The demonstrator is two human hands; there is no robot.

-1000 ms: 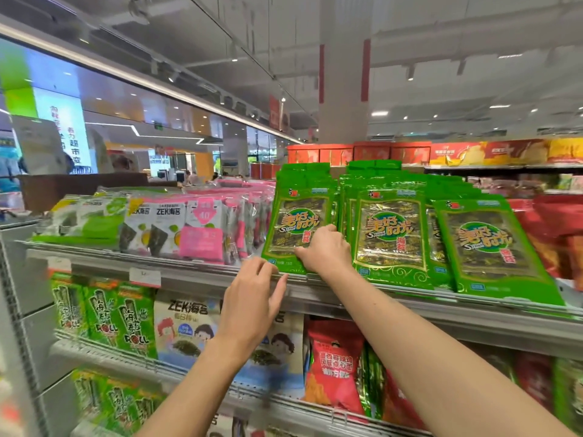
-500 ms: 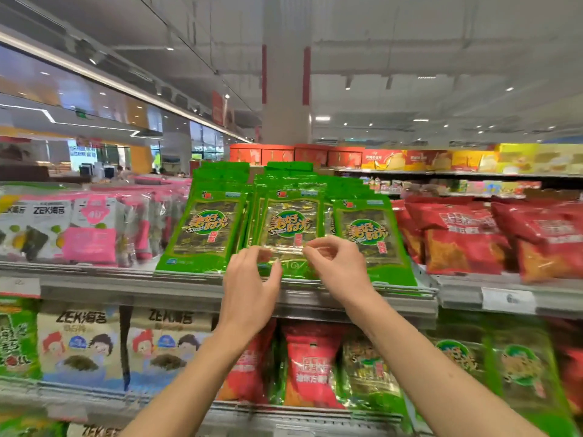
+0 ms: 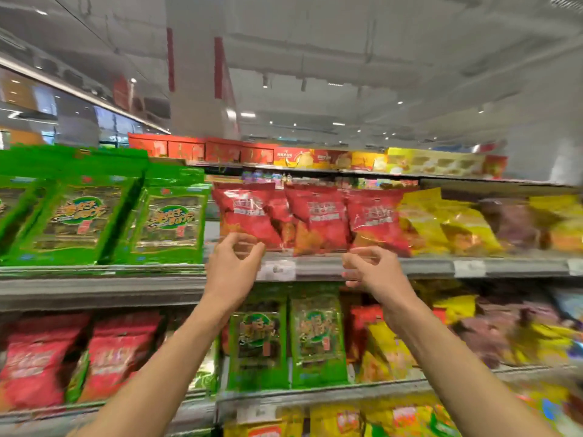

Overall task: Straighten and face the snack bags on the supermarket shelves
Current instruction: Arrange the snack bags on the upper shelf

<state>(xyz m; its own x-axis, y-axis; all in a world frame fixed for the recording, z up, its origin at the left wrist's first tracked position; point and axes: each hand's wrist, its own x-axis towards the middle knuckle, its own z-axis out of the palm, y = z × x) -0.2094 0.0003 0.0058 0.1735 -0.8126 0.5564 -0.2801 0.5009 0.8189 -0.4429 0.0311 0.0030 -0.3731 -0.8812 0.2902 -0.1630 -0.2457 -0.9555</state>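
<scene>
Three red snack bags stand side by side on the upper shelf (image 3: 315,269): left red bag (image 3: 244,212), middle red bag (image 3: 317,216) and right red bag (image 3: 375,219). My left hand (image 3: 232,269) is raised just under the left red bag, its loosely curled fingers and thumb at the bag's bottom edge with no visible grip. My right hand (image 3: 373,272) hangs in front of the shelf edge below the right red bag, fingers loosely curled and holding nothing. Green seaweed bags (image 3: 167,219) stand upright to the left.
Yellow bags (image 3: 448,222) and dark purple bags (image 3: 511,222) fill the upper shelf to the right. Price tags (image 3: 277,270) sit on the shelf rail. The lower shelf holds red bags (image 3: 38,357), green bags (image 3: 317,339) and yellow bags (image 3: 388,351). The view is motion-blurred.
The view and both hands have shifted right, from the green seaweed bags to the red bags. Both hands have let go of the green bags.
</scene>
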